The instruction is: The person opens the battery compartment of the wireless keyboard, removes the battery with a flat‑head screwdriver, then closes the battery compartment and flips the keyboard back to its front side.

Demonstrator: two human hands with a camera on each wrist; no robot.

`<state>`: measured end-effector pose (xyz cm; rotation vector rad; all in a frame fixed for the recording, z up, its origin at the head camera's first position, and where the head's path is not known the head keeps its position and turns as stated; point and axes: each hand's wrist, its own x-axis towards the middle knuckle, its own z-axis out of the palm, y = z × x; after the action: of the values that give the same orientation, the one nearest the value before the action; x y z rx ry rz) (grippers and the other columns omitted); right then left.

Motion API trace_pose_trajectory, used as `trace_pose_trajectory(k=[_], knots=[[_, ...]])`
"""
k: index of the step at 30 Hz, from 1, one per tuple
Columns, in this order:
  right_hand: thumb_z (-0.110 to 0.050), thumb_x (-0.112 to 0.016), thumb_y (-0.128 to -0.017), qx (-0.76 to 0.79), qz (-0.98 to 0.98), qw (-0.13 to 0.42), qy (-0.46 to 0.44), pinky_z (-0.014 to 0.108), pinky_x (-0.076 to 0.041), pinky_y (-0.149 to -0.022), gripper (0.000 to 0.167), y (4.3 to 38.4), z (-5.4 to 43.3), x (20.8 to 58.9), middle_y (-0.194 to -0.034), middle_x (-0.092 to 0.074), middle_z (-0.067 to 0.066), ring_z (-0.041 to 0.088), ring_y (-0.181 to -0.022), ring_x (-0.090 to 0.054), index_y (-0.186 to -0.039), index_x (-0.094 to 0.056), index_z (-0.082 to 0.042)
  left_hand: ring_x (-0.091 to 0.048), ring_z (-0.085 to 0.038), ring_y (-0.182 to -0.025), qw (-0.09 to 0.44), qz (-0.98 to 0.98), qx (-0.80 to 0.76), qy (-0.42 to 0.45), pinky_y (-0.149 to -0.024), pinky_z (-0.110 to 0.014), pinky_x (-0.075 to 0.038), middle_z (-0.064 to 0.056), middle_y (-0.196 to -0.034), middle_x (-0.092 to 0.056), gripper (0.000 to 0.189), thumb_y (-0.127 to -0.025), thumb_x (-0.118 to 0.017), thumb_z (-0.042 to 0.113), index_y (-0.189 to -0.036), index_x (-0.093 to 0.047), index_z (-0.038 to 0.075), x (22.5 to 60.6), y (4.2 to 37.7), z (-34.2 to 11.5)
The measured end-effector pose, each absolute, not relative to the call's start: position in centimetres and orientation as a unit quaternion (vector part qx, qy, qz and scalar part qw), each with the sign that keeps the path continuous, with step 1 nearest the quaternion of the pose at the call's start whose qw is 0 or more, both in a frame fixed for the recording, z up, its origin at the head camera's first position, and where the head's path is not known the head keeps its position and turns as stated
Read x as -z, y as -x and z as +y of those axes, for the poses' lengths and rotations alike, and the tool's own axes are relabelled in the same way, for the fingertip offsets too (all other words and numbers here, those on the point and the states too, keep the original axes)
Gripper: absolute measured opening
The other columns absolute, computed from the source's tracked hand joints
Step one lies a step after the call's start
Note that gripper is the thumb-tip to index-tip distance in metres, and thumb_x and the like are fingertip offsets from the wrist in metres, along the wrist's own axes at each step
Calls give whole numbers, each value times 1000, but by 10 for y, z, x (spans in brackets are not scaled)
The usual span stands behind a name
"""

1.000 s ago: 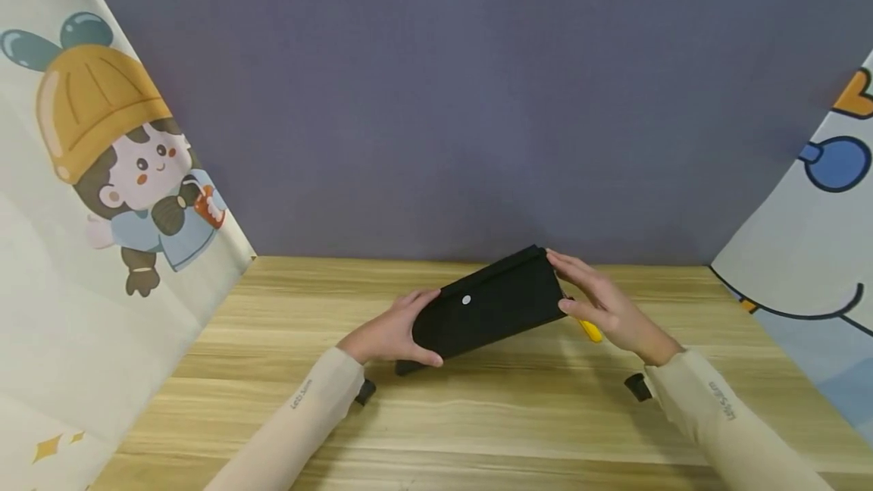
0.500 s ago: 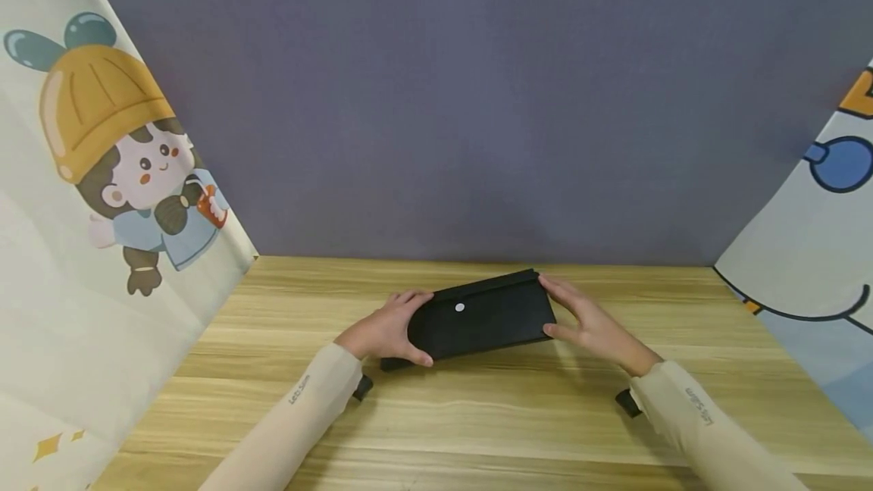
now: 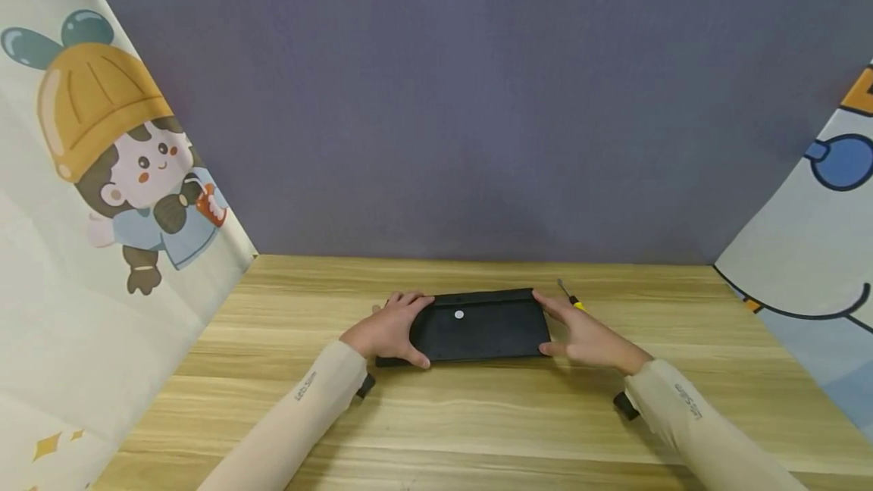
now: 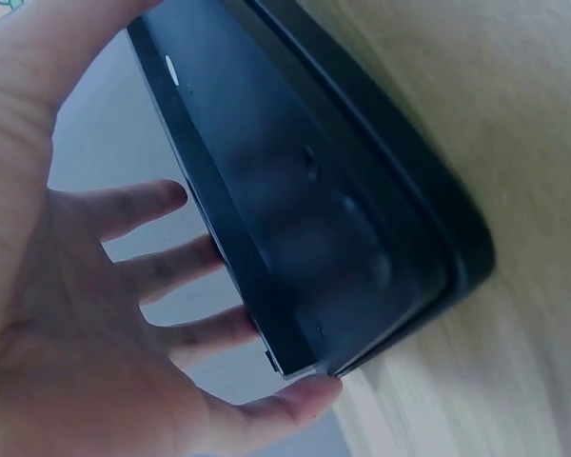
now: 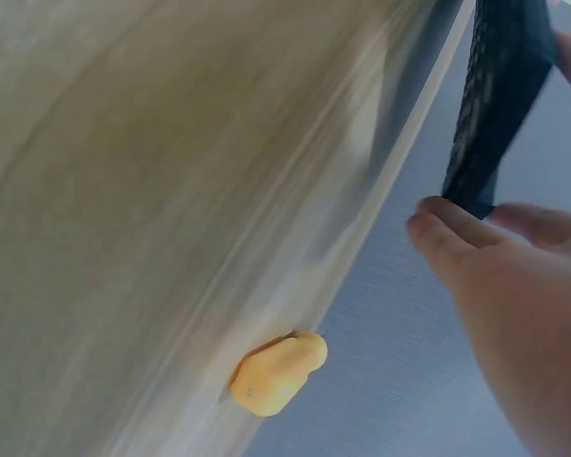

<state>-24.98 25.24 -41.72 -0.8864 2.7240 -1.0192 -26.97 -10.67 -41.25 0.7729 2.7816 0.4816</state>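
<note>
Left hand [image 3: 392, 334] grips keyboard [image 3: 480, 329] at 9 o'clock end; keyboard between hands over table [image 3: 491, 434], long axis 9-to-3; right hand [image 3: 585, 336] grips 3 o'clock end. Neither hand nearer. Screwdriver [image 3: 575, 301] at right hand's 12.

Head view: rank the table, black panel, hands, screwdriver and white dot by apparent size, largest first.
1. Table
2. Black panel
3. Left hand and right hand: too alike to rank
4. Screwdriver, visible part only
5. White dot
</note>
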Motion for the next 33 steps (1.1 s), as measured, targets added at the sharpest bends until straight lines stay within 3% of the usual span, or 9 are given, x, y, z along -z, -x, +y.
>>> trace_pose_trajectory(k=[12, 33], knots=[[-33, -73, -83, 300, 907, 90, 280, 58, -28, -101, 94, 246, 250, 426, -150, -21, 25, 44, -132, -27, -149, -17, 3, -23, -30, -135, 116, 946, -149, -263, -98, -70, -19, -4, -151, -25, 108, -63, -85, 50, -150, -29, 20, 414, 266, -107], [-37, -72, -83, 295, 914, 105, 260, 60, -24, -102, 98, 219, 235, 432, -150, -18, 28, 45, -135, -19, -149, -14, 5, -17, -30, -138, 130, 943, -131, -276, -100, -68, -17, -4, -154, -20, 107, -65, -84, 47, -151, -26, 22, 415, 257, -117]])
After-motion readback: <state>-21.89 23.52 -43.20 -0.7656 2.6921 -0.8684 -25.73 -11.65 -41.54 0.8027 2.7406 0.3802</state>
